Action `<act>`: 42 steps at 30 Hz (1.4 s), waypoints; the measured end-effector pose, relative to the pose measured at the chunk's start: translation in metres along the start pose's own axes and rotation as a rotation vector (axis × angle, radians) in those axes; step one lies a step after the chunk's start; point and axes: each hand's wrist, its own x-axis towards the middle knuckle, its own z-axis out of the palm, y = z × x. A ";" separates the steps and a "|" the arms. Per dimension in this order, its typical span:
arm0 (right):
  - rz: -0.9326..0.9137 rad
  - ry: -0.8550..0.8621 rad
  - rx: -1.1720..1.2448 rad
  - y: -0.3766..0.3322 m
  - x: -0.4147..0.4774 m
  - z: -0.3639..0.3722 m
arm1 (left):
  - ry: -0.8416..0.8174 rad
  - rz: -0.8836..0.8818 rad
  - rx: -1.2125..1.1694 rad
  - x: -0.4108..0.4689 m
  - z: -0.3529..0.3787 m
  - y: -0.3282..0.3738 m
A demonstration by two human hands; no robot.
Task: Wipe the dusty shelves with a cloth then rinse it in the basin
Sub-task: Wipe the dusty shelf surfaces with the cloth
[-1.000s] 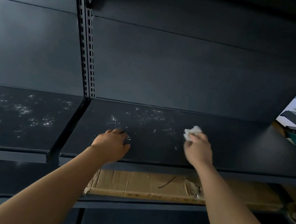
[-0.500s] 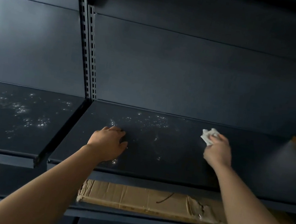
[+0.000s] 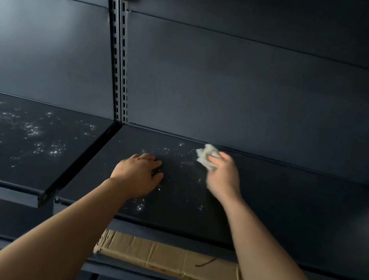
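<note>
A dark blue metal shelf [image 3: 286, 212] runs across the middle of the head view, speckled with pale dust near its left part. My right hand [image 3: 223, 175] grips a crumpled white cloth [image 3: 206, 155] and presses it on the shelf near the back panel. My left hand [image 3: 138, 173] rests on the same shelf, fingers bent against the surface, holding nothing. A second shelf [image 3: 14, 141] to the left carries many dust flecks. No basin is in view.
A slotted upright post [image 3: 118, 60] divides the two shelf bays. Flattened cardboard [image 3: 163, 258] lies on the lower shelf under my arms. Dark back panels [image 3: 255, 90] close off the rear, and another shelf overhangs at the top.
My right hand swept the cloth right, then back left toward the dust patch. The camera shifted up and left. My left hand stayed on the shelf.
</note>
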 end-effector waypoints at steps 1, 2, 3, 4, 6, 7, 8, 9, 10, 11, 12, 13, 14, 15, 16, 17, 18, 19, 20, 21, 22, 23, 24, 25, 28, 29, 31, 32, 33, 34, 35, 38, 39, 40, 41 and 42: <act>0.060 0.086 -0.017 0.014 0.002 -0.012 | 0.004 0.000 -0.006 0.000 0.000 -0.001; 0.144 0.157 -0.060 0.030 0.005 -0.025 | 0.004 0.001 -0.013 -0.001 0.001 -0.002; 0.238 0.192 -0.115 0.044 0.009 -0.037 | -0.002 0.004 -0.021 -0.001 0.001 -0.003; 0.316 0.206 -0.162 0.056 0.013 -0.048 | -0.010 0.007 -0.027 -0.001 0.001 -0.004; 0.403 0.174 -0.212 0.067 0.025 -0.056 | -0.026 0.011 -0.028 -0.002 0.000 -0.005; 0.433 0.153 -0.198 0.066 0.032 -0.054 | -0.034 0.013 -0.028 -0.002 0.000 -0.006; 0.469 0.143 -0.176 0.062 0.038 -0.050 | -0.041 0.017 -0.028 -0.002 -0.001 -0.006; 0.507 0.126 -0.170 0.056 0.043 -0.043 | -0.046 0.022 -0.031 -0.002 -0.001 -0.007; 0.529 0.101 -0.176 0.049 0.046 -0.034 | -0.048 0.028 -0.037 -0.002 -0.002 -0.008; 0.527 0.072 -0.184 0.040 0.048 -0.025 | -0.047 0.035 -0.047 -0.003 -0.002 -0.009; 0.510 0.054 -0.194 0.029 0.049 -0.016 | -0.041 0.041 -0.060 -0.004 -0.002 -0.009; 0.470 0.021 -0.211 0.018 0.048 -0.007 | -0.028 0.044 -0.074 -0.006 -0.003 -0.011; 0.424 -0.033 -0.224 0.006 0.046 0.001 | -0.011 0.044 -0.085 -0.008 -0.003 -0.013; 0.357 -0.088 -0.230 -0.004 0.045 0.010 | 0.004 0.041 -0.089 -0.011 -0.004 -0.015; 0.278 -0.135 -0.231 -0.013 0.043 0.020 | 0.017 0.037 -0.085 -0.014 -0.005 -0.018; 0.191 -0.195 -0.226 -0.024 0.040 0.029 | 0.024 0.034 -0.076 -0.017 -0.005 -0.021; 0.103 -0.253 -0.210 -0.035 0.039 0.038 | 0.025 0.031 -0.065 -0.019 -0.006 -0.026; 0.040 -0.301 -0.183 -0.045 0.037 0.046 | 0.022 0.025 -0.054 -0.022 -0.008 -0.031; -0.001 -0.353 -0.148 -0.054 0.036 0.051 | 0.016 0.016 -0.043 -0.024 -0.009 -0.037; -0.037 -0.384 -0.099 -0.061 0.035 0.054 | 0.009 0.005 -0.030 -0.025 -0.010 -0.043; -0.048 -0.382 -0.044 -0.065 0.035 0.052 | 0.003 -0.002 -0.015 -0.027 -0.012 -0.050; -0.046 -0.338 0.004 -0.066 0.035 0.047 | -0.002 -0.005 -0.002 -0.028 -0.013 -0.058; -0.021 -0.258 0.046 -0.063 0.033 0.037 | -0.006 -0.004 0.006 -0.028 -0.015 -0.065; 0.028 -0.164 0.048 -0.054 0.034 0.025 | -0.012 -0.001 0.009 -0.029 -0.016 -0.072; 0.210 -0.017 -0.134 -0.010 0.025 -0.012 | -0.029 0.021 -0.004 -0.031 -0.017 -0.087; 0.259 -0.021 -0.192 -0.002 0.017 -0.018 | -0.034 0.031 -0.011 -0.031 -0.017 -0.090; 0.262 -0.027 -0.208 -0.007 0.000 -0.016 | -0.040 0.053 -0.022 -0.032 -0.018 -0.093; 0.245 -0.033 -0.213 -0.018 -0.007 -0.009 | -0.043 0.064 -0.025 -0.032 -0.019 -0.094; 0.231 -0.053 -0.225 -0.033 -0.013 0.000 | -0.050 0.072 -0.027 -0.033 -0.020 -0.094; 0.196 -0.072 -0.204 -0.049 -0.018 0.011 | -0.059 0.078 -0.030 -0.034 -0.020 -0.095; 0.137 -0.092 -0.164 -0.064 -0.022 0.022 | -0.066 0.082 -0.035 -0.034 -0.021 -0.096; 0.051 -0.213 -0.036 -0.098 -0.031 0.053 | -0.092 0.107 -0.055 -0.037 -0.023 -0.100; 0.073 -0.238 0.019 -0.107 -0.034 0.058 | -0.104 0.123 -0.058 -0.038 -0.025 -0.102; 0.104 -0.232 0.067 -0.115 -0.037 0.058 | -0.115 0.140 -0.059 -0.041 -0.026 -0.104; 0.126 -0.180 0.121 -0.122 -0.041 0.053 | -0.123 0.155 -0.061 -0.043 -0.027 -0.107; 0.157 -0.099 0.157 -0.122 -0.044 0.043 | -0.127 0.168 -0.063 -0.046 -0.028 -0.110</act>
